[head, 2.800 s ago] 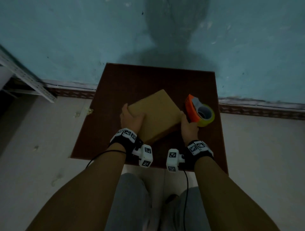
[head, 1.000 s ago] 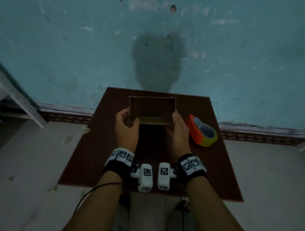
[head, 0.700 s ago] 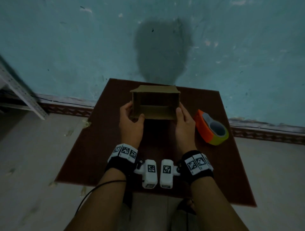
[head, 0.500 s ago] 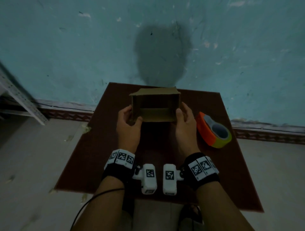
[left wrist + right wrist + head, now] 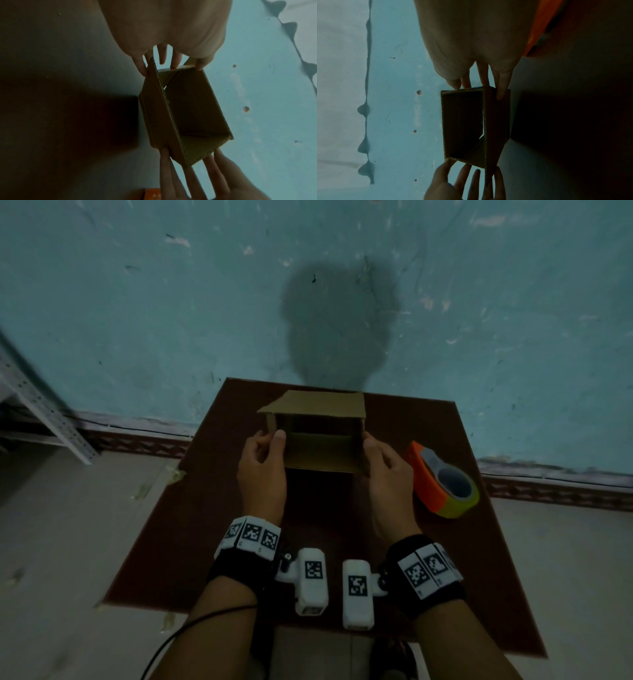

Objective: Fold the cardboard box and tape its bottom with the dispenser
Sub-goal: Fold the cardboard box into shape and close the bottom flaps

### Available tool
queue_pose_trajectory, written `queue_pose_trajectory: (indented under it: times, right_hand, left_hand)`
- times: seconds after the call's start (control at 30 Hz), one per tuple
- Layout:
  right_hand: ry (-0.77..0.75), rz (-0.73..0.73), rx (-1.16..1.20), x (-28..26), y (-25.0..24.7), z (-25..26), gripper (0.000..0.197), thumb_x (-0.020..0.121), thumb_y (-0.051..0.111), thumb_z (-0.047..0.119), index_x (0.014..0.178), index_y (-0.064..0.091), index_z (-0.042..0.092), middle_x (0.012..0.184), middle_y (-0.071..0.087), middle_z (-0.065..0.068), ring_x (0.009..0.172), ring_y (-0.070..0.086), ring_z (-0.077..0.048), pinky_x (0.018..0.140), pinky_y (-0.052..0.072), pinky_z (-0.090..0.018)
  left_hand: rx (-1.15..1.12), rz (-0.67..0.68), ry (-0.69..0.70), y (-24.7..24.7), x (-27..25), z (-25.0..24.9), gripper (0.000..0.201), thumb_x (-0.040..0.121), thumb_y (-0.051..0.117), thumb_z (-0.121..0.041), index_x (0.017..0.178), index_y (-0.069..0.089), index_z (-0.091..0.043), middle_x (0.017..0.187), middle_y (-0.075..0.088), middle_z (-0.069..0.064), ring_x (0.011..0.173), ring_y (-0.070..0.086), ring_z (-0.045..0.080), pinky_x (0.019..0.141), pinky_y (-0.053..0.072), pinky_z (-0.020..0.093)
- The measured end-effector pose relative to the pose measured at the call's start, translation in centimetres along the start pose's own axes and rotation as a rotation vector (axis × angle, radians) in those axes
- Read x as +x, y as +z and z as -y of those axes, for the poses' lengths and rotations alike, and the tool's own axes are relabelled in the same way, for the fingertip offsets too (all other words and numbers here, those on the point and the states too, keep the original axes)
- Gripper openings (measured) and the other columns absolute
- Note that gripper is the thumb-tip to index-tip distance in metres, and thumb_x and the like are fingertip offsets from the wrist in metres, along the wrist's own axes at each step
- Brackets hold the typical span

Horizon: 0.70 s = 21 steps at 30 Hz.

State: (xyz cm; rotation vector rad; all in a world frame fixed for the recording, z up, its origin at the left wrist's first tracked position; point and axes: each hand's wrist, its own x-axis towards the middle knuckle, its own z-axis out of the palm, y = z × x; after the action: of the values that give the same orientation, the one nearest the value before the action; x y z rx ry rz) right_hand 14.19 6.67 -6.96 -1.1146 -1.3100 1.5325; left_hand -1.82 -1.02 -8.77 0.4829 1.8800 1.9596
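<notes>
- Head view: cardboard box point(image 5: 320, 451) opened into a tube, held above desk point(image 5: 191, 525).
- Left hand point(image 5: 262, 470) fingers pinch its left wall; right hand point(image 5: 388, 474) fingers clamp its right wall.
- Dispenser point(image 5: 442, 484) on desk, just right.

Left hand point(image 5: 262, 470) and right hand point(image 5: 388, 474) face each other (forearms extended), fingers point(image 5: 173, 60) straight.

The cardboard box point(image 5: 318, 436) sits between both hands over the table point(image 5: 212, 508) — the dispenser point(image 5: 442, 484) lies right of it.
</notes>
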Motion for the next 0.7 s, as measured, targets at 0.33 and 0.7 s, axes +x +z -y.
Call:
queue_pose_trajectory:
  times: [0.33,0.7]
  right_hand:
    - [0.072,0.032,0.123,1.0,-1.5,-0.2,0.061,0.102,0.07,0.041,0.159,0.05,0.028,0.143,0.065,0.001,0.127,0.068,-0.018,0.099,0.06,-0.035]
    - [0.164,0.19,0.186,1.8,-1.1,-1.5,0.069,0.089,0.077,0.065,0.148,0.066,0.031,0.154,0.063,-0.009,0.141,0.062,-0.033,0.114,0.051,-0.06]
  left_hand:
    - [0.036,0.124,-0.084,-1.5,2.6,1.1,0.028,0.1,0.071,-0.018,0.123,0.061,-0.03,0.124,0.068,-0.002,0.116,0.067,0.02,0.099,0.055,0.037]
    - [0.014,0.236,-0.114,-2.4,2.5,0.5,0.03,0.097,0.074,-0.012,0.114,0.055,-0.028,0.125,0.068,0.0,0.113,0.067,0.014,0.086,0.051,0.028]
